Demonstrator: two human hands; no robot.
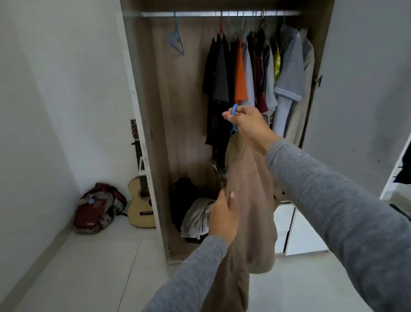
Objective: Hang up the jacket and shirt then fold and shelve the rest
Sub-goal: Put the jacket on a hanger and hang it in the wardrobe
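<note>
A tan jacket (250, 201) hangs from a blue hanger (235, 115) in front of the open wardrobe. My right hand (248, 123) grips the hanger's hook at about chest height. Lower down, my left hand (222, 216) pinches the jacket's left edge, thumb on the cloth. Most of the hanger is hidden inside the jacket. A heap of grey and dark clothes (194, 215) lies on the wardrobe floor behind the jacket. Above, the metal rail (195, 13) runs across the wardrobe top.
An empty blue hanger (176, 38) hangs at the rail's left; several shirts (262, 77) crowd its right half. A guitar (141, 205) and a red backpack (98, 208) lean by the wall at the left. An open wardrobe door (377, 68) stands at the right.
</note>
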